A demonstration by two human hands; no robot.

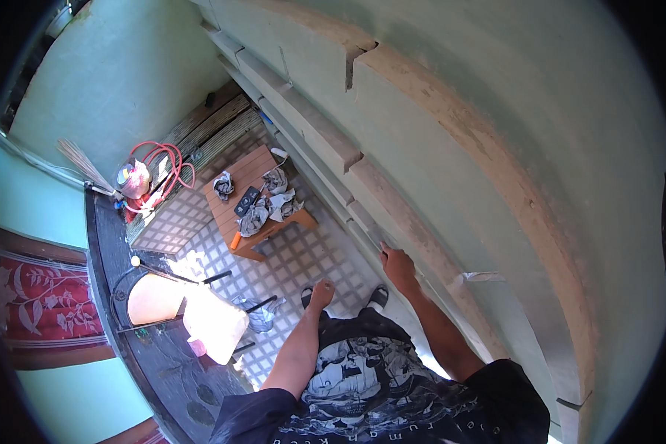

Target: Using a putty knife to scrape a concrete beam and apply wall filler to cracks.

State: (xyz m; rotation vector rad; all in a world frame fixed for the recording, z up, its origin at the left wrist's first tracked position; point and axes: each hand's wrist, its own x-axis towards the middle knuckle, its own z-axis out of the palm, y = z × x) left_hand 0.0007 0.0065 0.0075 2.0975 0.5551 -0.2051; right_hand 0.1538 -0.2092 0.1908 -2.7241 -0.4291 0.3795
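Note:
My right hand (399,266) is closed beside the lower ledge of the wall on my right. A small dark tip shows at its fingers, too small to name. Near it runs a grey-brown ledge (403,200) along the pale green wall (451,222). Over the tiled floor, in front of my body, my left hand (322,293) is curled with its fingers together. What it holds, if anything, is hidden. Below the hands are my feet in dark sandals (378,297).
Ahead stands a low brown slatted table (226,203) bearing crumpled paper (253,220), a black box (247,201) and an orange-handled item (235,240). To the left are a chair with a white cover (213,322), a plastic bag (262,317), a red hose (172,152) and a broom (85,163).

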